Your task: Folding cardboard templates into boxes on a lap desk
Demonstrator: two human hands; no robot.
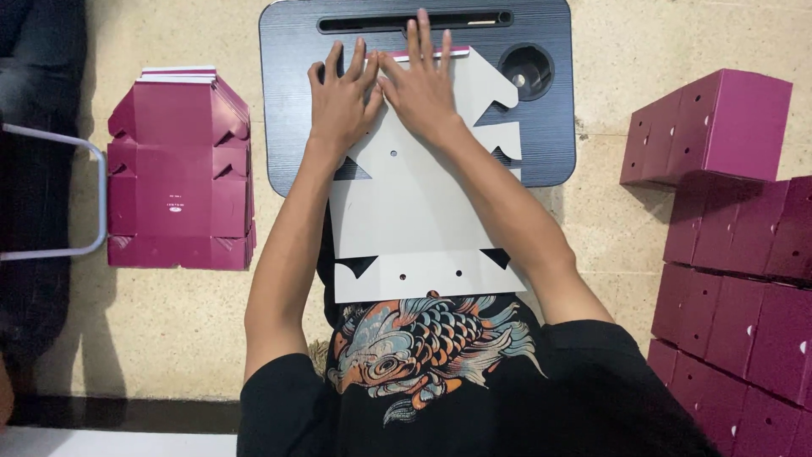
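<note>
Both hands lie flat, palms down, fingers spread, on the far end of a white die-cut card (406,211). The left hand (342,97) presses the card near its upper left edge; the right hand (423,85) sits just beside it, thumbs touching or nearly so, its fingertips reaching over the card's far edge, where a thin magenta strip shows. Neither hand grips anything; both rest open on the sheet. The card lies under the hands on a dark lap desk (288,101) and runs back toward the person's chest, its near end over the shirt. Left of the left hand, well apart, a stack of flat magenta blanks (178,178) lies on the floor. Right of the right hand stand folded magenta boxes (727,245), piled together.
</note>
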